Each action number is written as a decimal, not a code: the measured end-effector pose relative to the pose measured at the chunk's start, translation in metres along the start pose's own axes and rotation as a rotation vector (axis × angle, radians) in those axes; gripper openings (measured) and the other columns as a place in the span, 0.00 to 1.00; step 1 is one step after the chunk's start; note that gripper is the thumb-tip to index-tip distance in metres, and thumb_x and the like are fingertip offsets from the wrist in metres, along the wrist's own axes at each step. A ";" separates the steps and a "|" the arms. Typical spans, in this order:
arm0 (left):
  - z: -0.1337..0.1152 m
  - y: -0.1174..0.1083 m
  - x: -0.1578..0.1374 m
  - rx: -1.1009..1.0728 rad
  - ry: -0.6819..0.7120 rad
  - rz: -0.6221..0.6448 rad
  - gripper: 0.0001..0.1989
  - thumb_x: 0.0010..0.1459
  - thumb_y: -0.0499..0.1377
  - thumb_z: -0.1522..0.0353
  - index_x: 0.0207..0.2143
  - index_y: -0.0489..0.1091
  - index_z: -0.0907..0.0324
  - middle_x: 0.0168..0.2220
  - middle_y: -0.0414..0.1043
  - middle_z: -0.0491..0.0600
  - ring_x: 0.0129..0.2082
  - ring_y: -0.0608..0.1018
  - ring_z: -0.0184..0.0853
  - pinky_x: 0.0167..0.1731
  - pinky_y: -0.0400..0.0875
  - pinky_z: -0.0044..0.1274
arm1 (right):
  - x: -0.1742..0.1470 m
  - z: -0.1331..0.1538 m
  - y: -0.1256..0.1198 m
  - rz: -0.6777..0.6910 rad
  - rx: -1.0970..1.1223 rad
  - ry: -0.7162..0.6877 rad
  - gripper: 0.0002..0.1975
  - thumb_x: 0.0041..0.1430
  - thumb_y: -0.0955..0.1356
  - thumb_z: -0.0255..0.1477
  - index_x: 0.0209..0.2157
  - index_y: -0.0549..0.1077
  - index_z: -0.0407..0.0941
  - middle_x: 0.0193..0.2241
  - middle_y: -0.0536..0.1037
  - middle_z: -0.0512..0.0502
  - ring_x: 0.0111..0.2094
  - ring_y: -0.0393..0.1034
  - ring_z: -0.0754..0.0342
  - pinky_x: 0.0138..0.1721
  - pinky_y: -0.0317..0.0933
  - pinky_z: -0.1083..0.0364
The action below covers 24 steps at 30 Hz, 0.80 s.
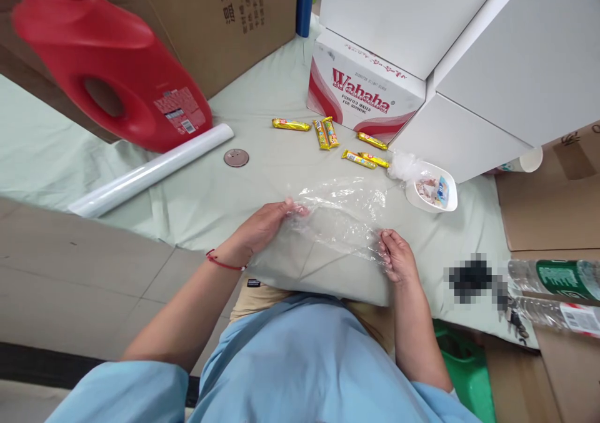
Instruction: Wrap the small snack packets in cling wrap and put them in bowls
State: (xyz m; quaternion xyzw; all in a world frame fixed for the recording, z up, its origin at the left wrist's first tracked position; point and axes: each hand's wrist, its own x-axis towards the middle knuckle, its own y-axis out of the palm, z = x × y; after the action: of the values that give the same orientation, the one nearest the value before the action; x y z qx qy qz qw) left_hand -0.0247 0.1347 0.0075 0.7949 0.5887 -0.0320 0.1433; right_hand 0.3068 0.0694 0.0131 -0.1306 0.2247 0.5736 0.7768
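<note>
On my head-camera feed the light is bright and fairly even, though its source sits outside my view. It breaks into sharp glints across the clear plastic film (340, 220) and lays a sheen along the white roll (154, 170). Shadows on the pale green tablecloth (201, 198) look soft and faint. The wide lens stretches the red jug (150, 54) toward the edge. I can read the Wahaha carton (360, 92) clearly, while fine print on the yellow wrappers (290, 124) defeats me; coarse pixelation (a blocky dark patch (471, 278)) masks something at right.
</note>
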 end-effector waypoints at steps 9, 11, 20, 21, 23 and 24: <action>-0.004 0.008 0.000 -0.137 -0.156 -0.053 0.26 0.55 0.68 0.44 0.30 0.70 0.57 0.22 0.74 0.44 0.15 0.72 0.28 0.14 0.56 0.19 | -0.001 0.004 -0.019 -0.010 -0.131 -0.030 0.33 0.42 0.80 0.56 0.39 0.73 0.46 0.20 0.65 0.62 0.12 0.49 0.66 0.10 0.36 0.65; -0.004 0.006 0.001 -0.132 -0.236 -0.020 0.25 0.56 0.68 0.45 0.29 0.69 0.57 0.17 0.69 0.43 0.12 0.68 0.27 0.12 0.51 0.18 | 0.005 0.003 -0.029 -0.044 -0.181 -0.090 0.33 0.44 0.79 0.57 0.39 0.74 0.46 0.19 0.65 0.62 0.13 0.48 0.65 0.12 0.37 0.63; 0.008 0.015 0.007 -0.189 -0.219 -0.231 0.22 0.57 0.67 0.49 0.29 0.68 0.59 0.22 0.74 0.46 0.16 0.72 0.26 0.15 0.58 0.17 | -0.020 -0.006 -0.031 -0.514 -0.696 -0.926 0.21 0.68 0.69 0.49 0.48 0.75 0.45 0.44 0.77 0.41 0.44 0.74 0.48 0.48 0.70 0.46; 0.008 0.017 0.007 -0.174 -0.217 -0.229 0.22 0.58 0.66 0.50 0.29 0.69 0.59 0.23 0.75 0.46 0.16 0.73 0.26 0.16 0.58 0.17 | -0.028 -0.011 -0.019 -0.439 -0.779 -1.046 0.20 0.68 0.70 0.47 0.51 0.75 0.46 0.46 0.76 0.40 0.47 0.74 0.46 0.51 0.70 0.44; 0.008 0.021 0.007 -0.147 -0.218 -0.225 0.21 0.58 0.66 0.51 0.30 0.69 0.59 0.23 0.75 0.46 0.17 0.74 0.26 0.16 0.58 0.17 | -0.035 -0.024 0.007 -0.267 -0.956 -1.247 0.25 0.66 0.73 0.44 0.59 0.70 0.49 0.54 0.74 0.38 0.56 0.70 0.41 0.59 0.67 0.38; 0.008 0.023 0.007 -0.135 -0.221 -0.221 0.20 0.58 0.66 0.51 0.30 0.70 0.59 0.23 0.75 0.46 0.17 0.74 0.26 0.16 0.58 0.18 | -0.034 -0.029 0.020 -0.208 -1.017 -1.315 0.29 0.66 0.74 0.43 0.63 0.67 0.51 0.57 0.72 0.37 0.60 0.67 0.39 0.62 0.65 0.35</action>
State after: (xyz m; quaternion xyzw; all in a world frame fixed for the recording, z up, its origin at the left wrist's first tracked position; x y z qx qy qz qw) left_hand 0.0000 0.1334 0.0031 0.7054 0.6541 -0.0950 0.2558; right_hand 0.2736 0.0337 0.0058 -0.1240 -0.5733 0.4897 0.6451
